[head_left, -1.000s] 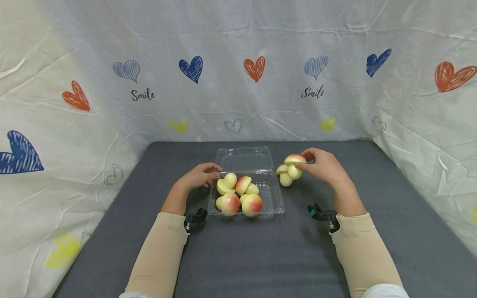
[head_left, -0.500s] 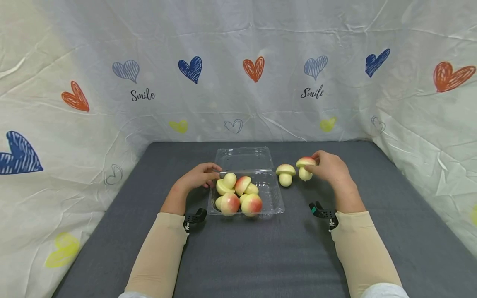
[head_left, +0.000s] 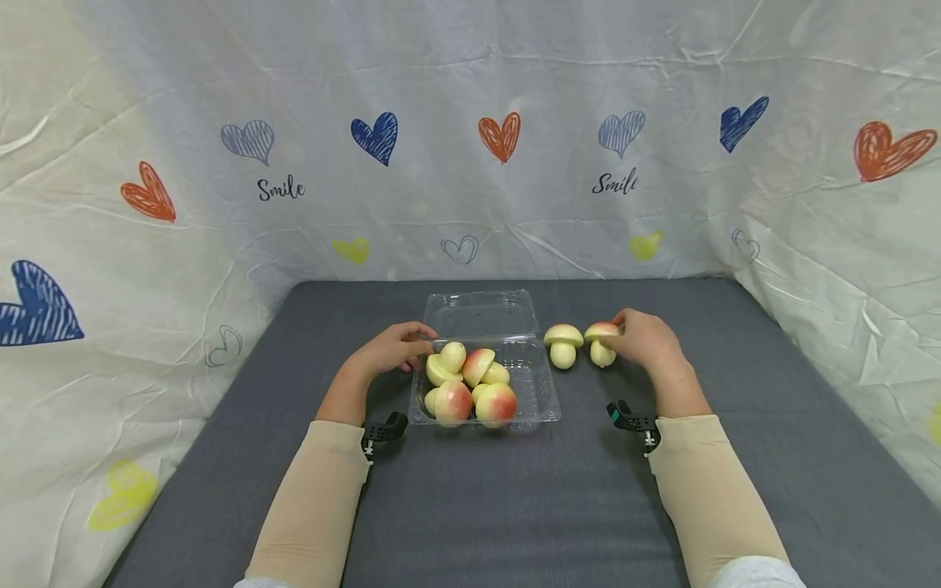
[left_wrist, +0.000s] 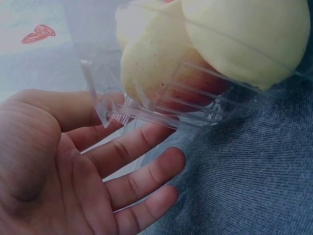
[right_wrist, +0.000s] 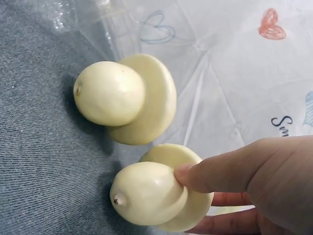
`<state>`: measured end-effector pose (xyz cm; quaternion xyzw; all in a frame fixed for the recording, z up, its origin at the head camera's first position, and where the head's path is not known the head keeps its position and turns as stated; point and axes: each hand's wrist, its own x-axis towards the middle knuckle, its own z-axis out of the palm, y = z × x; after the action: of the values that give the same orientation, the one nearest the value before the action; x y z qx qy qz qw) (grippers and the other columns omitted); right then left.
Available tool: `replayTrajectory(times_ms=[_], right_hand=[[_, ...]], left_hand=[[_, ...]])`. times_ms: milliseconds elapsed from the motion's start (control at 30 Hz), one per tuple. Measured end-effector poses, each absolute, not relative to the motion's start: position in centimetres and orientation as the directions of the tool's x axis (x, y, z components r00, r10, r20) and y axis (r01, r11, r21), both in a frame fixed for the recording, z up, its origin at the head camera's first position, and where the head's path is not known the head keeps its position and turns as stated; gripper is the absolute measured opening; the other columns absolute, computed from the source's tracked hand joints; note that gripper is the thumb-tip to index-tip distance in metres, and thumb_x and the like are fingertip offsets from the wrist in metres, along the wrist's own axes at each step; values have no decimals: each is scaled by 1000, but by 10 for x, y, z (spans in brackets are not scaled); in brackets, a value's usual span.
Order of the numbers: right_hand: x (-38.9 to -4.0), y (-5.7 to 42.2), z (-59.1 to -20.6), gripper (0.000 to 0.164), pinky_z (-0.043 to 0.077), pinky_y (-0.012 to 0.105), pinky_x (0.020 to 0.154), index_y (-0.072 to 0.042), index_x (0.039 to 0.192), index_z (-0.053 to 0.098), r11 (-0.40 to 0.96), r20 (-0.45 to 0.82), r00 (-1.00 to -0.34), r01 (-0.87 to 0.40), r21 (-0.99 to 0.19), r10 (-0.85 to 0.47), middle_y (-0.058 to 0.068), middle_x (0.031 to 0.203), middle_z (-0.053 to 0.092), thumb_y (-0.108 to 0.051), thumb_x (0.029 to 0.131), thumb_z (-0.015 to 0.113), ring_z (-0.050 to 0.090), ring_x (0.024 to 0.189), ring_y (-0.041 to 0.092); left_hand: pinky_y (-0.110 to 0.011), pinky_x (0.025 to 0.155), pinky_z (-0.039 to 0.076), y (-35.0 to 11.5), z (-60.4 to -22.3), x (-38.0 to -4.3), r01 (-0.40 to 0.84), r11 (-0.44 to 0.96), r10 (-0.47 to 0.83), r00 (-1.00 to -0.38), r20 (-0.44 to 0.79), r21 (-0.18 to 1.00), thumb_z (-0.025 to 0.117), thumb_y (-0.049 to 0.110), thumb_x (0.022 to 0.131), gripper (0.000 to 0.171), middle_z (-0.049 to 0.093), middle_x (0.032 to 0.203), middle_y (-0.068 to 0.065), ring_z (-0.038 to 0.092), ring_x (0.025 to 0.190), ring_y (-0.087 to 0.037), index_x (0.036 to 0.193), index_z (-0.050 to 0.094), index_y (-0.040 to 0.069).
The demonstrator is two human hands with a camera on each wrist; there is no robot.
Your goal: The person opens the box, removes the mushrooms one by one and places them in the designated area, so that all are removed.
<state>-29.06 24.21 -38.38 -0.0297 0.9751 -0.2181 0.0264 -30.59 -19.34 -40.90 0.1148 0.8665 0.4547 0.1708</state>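
Mushroom-shaped piece (head_left: 602, 354) in right hand (head_left: 648, 337)

Four mushrooms (head_left: 496, 403) lie in the box (head_left: 537, 384), its lid (head_left: 481, 314) behind, two others (head_left: 564, 341) to the right.

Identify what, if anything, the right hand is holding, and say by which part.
The right hand holds the rightmost mushroom-shaped piece by its cap, the thumb on the underside beside the stem.

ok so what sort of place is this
Probably a makeshift recording booth: a heart-printed sheet hangs around three sides of a gray table, with black wrist straps in view.
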Motion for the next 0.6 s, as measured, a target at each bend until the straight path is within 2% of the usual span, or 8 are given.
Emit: replayTrajectory(times_ms=[600], right_hand=[[-292, 241, -384, 64, 48, 56, 88, 9, 141, 50, 882, -67, -993, -57, -468, -100, 31, 131, 59, -33, 97, 69, 60, 109, 44]], left_hand=[[-42, 78, 53, -193, -409, -306, 37, 557, 350, -916, -195, 830, 60, 27, 105, 39, 66, 119, -14, 67, 87, -27, 140, 57, 9]])
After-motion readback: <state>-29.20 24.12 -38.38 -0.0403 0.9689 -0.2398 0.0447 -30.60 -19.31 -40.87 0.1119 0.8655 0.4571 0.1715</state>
